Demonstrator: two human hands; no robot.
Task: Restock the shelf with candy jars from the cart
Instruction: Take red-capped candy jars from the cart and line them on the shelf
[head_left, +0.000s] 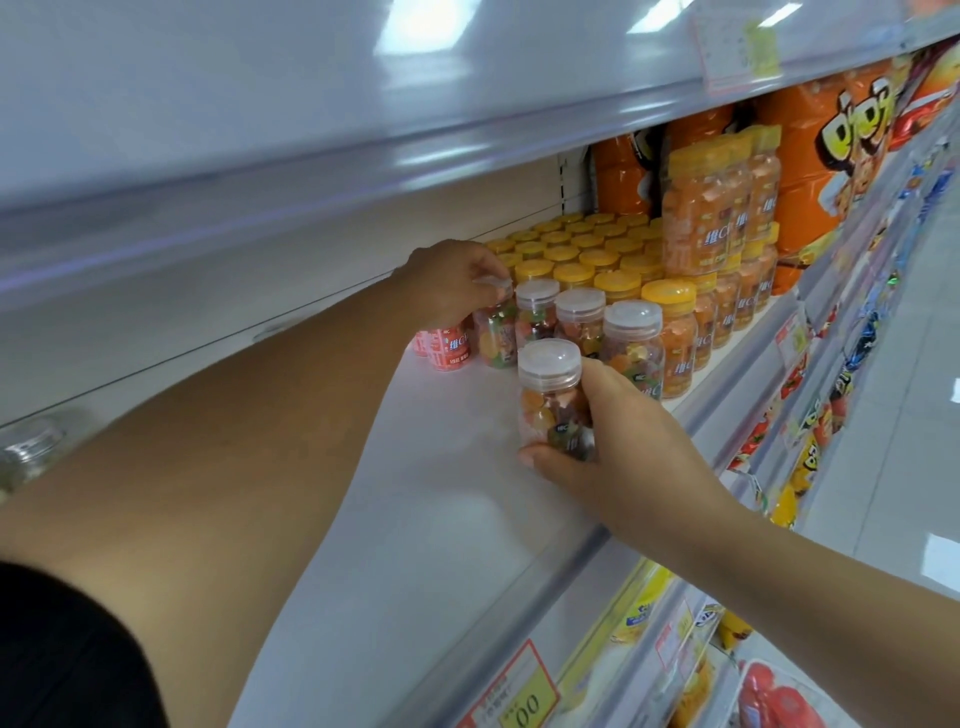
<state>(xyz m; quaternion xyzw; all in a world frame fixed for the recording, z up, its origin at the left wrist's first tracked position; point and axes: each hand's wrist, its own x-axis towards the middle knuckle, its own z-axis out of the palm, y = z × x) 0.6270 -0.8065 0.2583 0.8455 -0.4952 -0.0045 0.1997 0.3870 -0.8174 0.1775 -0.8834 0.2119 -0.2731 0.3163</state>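
Observation:
On the white shelf (441, 499) my right hand (618, 462) grips a clear-lidded candy jar (551, 400) of mixed gummies, upright just in front of a row of like jars. My left hand (452, 283) reaches deeper and pinches the lid of another clear-lidded jar (494, 338) at the left end of that row. Three more clear-lidded jars (581, 322) stand to its right. The cart is out of view.
Yellow-lidded orange jars (597, 254) fill the shelf behind and to the right, some stacked two high (711, 213). Small red jars (448, 345) stand left of the row. Orange snack bags (831, 156) stand farther right. Another shelf (311, 130) hangs close overhead. Packets and price tags (524, 699) hang below.

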